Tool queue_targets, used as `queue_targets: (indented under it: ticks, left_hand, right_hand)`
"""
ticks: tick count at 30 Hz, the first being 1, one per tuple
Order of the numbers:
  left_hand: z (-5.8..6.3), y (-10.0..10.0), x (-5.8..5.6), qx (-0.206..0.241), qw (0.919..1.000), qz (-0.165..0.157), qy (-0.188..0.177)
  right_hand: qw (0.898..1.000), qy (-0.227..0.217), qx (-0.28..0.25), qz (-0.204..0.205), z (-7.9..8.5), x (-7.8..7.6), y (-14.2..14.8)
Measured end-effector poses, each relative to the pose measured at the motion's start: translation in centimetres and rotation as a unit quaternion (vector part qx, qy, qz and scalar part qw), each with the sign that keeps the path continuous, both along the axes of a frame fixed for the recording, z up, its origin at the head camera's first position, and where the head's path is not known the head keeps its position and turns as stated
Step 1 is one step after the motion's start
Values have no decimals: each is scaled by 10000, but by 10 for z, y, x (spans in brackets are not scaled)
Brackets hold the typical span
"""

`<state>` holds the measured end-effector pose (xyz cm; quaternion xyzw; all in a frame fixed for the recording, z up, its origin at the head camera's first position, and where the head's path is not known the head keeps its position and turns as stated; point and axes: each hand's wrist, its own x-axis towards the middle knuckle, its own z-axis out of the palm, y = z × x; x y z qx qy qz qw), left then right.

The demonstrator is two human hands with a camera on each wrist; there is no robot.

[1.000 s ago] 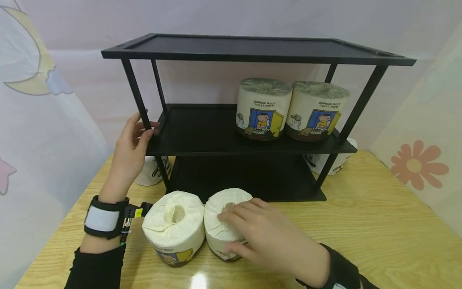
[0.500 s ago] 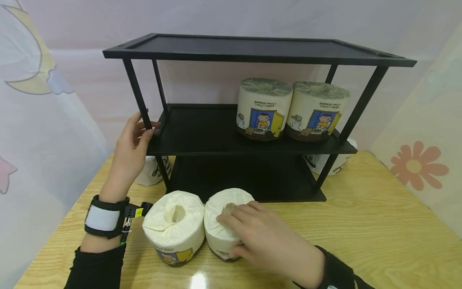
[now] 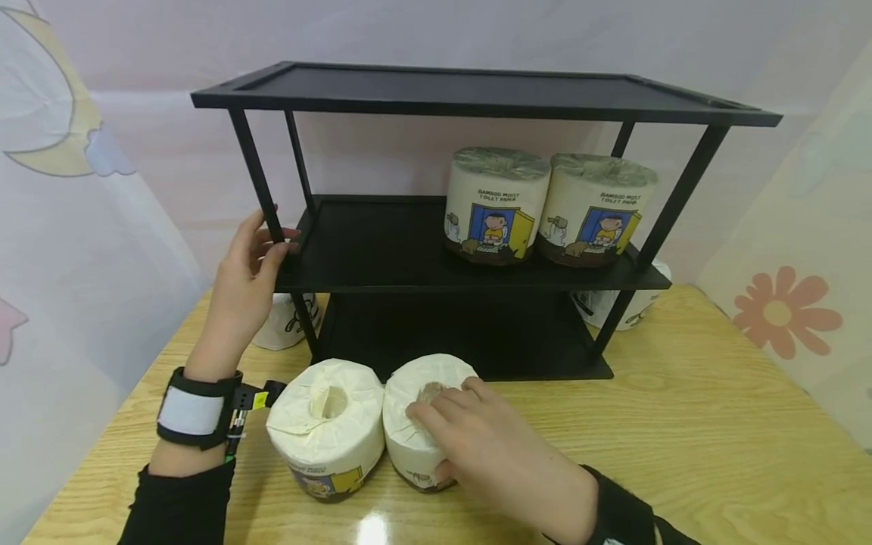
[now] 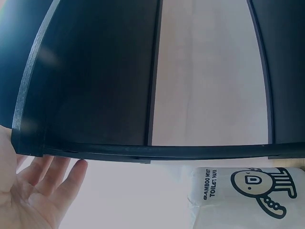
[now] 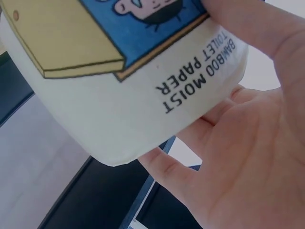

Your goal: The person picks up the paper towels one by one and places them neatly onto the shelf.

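My left hand (image 3: 247, 276) grips the left front post of a black shelf rack (image 3: 381, 242) at its middle tier. In the left wrist view that hand's fingers (image 4: 71, 183) curl around the rack's edge. My right hand (image 3: 477, 443) holds the right one of two wrapped toilet paper rolls standing on the table before the rack. Its fingers lie over the top of this toilet paper roll (image 3: 406, 401), and the thumb presses the printed side, as the right wrist view shows. Touching it on the left is the other toilet paper roll (image 3: 347, 443).
Two more printed toilet paper rolls, a left one (image 3: 497, 204) and a right one (image 3: 599, 212), stand side by side on the middle tier's right half. Behind the rack, white wrapped rolls show at left (image 3: 282, 325) and right (image 3: 630, 306). The wooden table (image 3: 708, 424) extends to the right.
My right hand has shifted slightly left, and its thumb has closed in against the side of the right front roll. The left hand and both front rolls stay essentially in place.
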<state>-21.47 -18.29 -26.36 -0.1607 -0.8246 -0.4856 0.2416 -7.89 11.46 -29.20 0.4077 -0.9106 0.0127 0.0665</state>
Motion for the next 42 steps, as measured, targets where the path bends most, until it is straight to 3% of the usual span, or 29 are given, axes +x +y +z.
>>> queue_targets:
  ticks: [13,32,42]
  left_hand:
    - [0,-1,-1,-21,10000,15,9]
    - [0,-1,-1,-11,10000,-21,-3]
    - [0,-1,0,6,9999,-62,83]
  right_hand:
    - [9990,379,-119,228,1,-3,2]
    - [9972,-85,-687,270,12,-3,8]
    - [9923,449,-1079,417,19,-1,10]
